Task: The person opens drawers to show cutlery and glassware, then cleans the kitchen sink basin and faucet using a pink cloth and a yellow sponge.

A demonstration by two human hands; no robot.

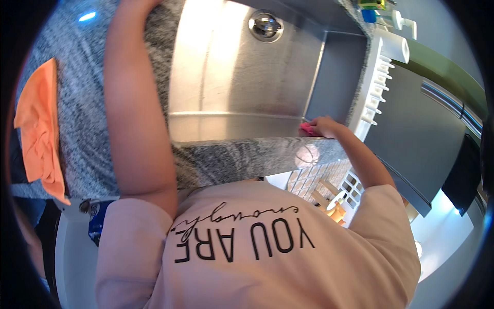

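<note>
My right hand (326, 127) grips a crumpled pink cloth or sponge (308, 129) at the near right corner of a stainless steel sink (266, 77), just inside its near wall. My left forearm reaches forward over the granite countertop (83, 116) to the left of the sink; the left hand is out of view past the top edge. The sink's round metal drain (265, 26) lies towards the far side of the basin. An orange cloth (40, 135) lies crumpled on the counter's left part, with one end at the front edge.
A white dish rack (372, 92) stands right of the sink, with a white pump dispenser (403, 23) beyond it. A large grey appliance with a metal handle (451, 96) is farther right. Another person's arm (31, 231) shows at the lower left, near a blue package (96, 222).
</note>
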